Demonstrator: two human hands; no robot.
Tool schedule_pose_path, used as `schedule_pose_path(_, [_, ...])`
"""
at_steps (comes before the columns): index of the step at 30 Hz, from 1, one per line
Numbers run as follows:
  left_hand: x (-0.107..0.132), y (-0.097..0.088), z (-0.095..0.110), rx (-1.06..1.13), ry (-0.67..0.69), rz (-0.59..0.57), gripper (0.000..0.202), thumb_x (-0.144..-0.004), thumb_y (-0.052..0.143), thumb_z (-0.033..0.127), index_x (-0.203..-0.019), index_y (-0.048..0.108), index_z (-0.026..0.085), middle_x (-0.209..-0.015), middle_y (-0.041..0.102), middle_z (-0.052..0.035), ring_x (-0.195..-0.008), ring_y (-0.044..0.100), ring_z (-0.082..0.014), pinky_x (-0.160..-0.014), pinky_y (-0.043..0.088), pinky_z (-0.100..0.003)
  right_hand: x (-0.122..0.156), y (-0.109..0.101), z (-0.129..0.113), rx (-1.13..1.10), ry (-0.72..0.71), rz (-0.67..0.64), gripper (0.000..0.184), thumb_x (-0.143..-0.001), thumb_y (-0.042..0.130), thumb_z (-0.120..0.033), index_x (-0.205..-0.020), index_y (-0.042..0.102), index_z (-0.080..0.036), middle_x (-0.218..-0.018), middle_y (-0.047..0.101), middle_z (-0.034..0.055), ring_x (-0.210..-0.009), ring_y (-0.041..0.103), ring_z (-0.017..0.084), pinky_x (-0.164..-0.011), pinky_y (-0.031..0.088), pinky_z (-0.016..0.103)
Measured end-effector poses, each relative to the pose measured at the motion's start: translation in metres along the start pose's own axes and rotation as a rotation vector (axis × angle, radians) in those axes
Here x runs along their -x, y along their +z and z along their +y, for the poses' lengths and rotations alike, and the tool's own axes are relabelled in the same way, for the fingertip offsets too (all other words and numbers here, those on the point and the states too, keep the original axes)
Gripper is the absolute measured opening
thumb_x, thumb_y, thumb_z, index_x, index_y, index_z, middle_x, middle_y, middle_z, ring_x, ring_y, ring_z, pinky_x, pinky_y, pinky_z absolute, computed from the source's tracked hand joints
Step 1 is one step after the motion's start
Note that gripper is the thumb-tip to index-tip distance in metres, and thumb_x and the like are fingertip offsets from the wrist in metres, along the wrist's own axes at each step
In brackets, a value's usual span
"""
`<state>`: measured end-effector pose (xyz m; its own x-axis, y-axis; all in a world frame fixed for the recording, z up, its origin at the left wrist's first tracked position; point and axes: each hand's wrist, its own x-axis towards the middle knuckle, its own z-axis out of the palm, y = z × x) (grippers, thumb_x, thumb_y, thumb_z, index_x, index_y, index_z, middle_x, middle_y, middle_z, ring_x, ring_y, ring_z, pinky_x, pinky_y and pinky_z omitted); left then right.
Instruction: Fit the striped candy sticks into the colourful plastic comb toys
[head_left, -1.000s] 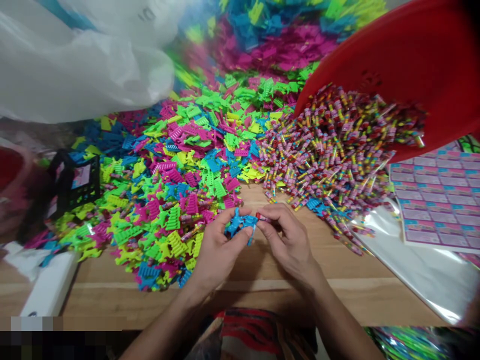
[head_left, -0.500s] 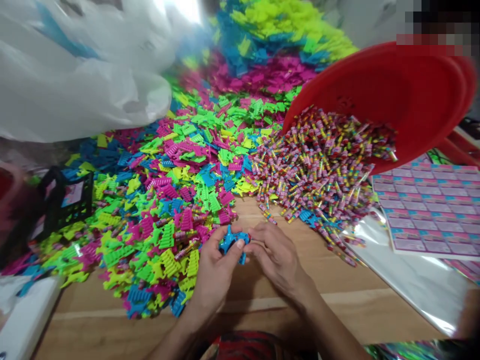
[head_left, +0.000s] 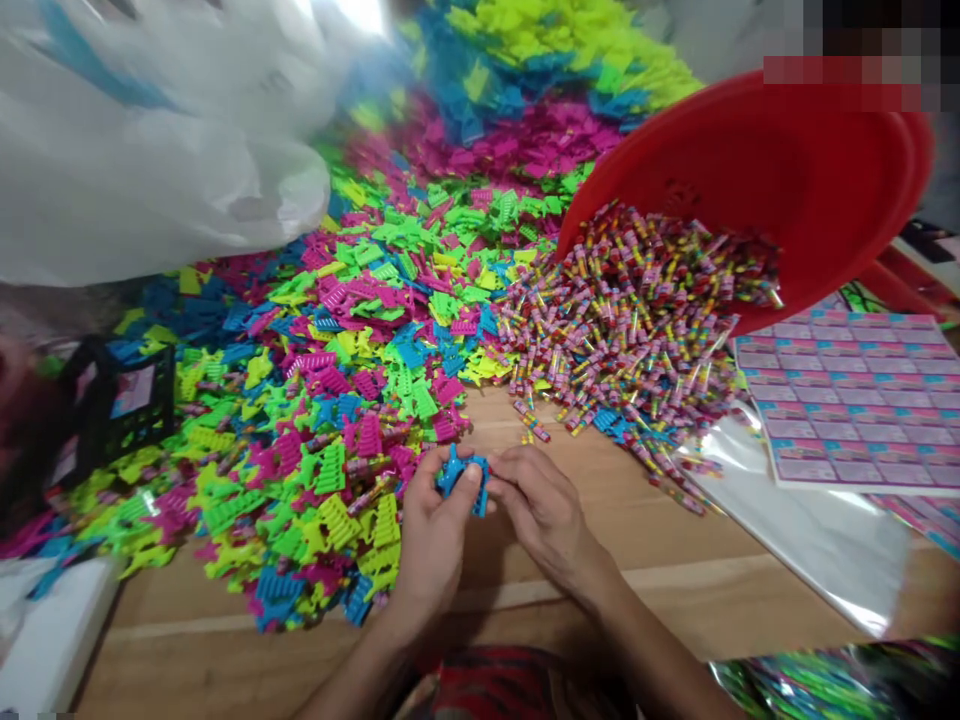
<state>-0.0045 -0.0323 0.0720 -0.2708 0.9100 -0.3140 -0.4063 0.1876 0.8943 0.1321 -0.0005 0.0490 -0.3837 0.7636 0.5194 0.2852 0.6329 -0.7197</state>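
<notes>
In the head view, my left hand (head_left: 431, 530) is pinching a blue toy (head_left: 452, 468) at the centre of the frame. My right hand (head_left: 546, 512) is bending its fingers at the toy's right end; I cannot tell whether they are gripping anything. A toy heap (head_left: 352, 400) is spreading left; sticks (head_left: 622, 320) are spilling from a red tub (head_left: 795, 170) at upper right.

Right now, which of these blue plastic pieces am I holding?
The blue piece pinched in your left hand, thumb on top; the other visible blue pieces lie unheld.
</notes>
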Motion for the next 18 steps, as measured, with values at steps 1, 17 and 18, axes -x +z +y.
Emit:
schedule_pose_path(1, [-0.002, 0.000, 0.001, 0.001, 0.003, 0.008, 0.040, -0.075, 0.081, 0.040, -0.102, 0.063, 0.018, -0.085, 0.068, -0.0009, -0.072, 0.061, -0.0108, -0.065, 0.052, -0.020, -0.001, -0.003, -0.001, 0.022, -0.018, -0.024, 0.026, -0.095, 0.063, -0.020, -0.120, 0.058, -0.024, -0.101, 0.064, 0.0083, -0.096, 0.062, 0.024, -0.082, 0.054, 0.038])
schedule_pose_path(17, [-0.017, 0.000, -0.004, 0.039, -0.047, 0.019, 0.035, -0.070, 0.083, 0.035, -0.093, 0.064, 0.017, -0.082, 0.067, 0.0011, -0.071, 0.058, -0.0098, -0.068, 0.046, -0.020, -0.012, -0.012, 0.002, 0.233, -0.145, -0.173, 0.035, -0.094, 0.066, -0.035, -0.122, 0.054, -0.018, -0.101, 0.065, 0.0133, -0.095, 0.061, 0.028, -0.080, 0.053, 0.043])
schedule_pose_path(18, [-0.017, 0.000, -0.005, 0.055, -0.050, 0.024, 0.036, -0.070, 0.083, 0.035, -0.093, 0.063, 0.017, -0.082, 0.067, 0.0014, -0.071, 0.058, -0.0098, -0.068, 0.046, -0.020, -0.011, -0.013, 0.003, 0.245, -0.152, -0.184, 0.031, -0.095, 0.065, -0.033, -0.120, 0.055, -0.018, -0.101, 0.066, 0.0134, -0.095, 0.062, 0.028, -0.080, 0.053, 0.042])
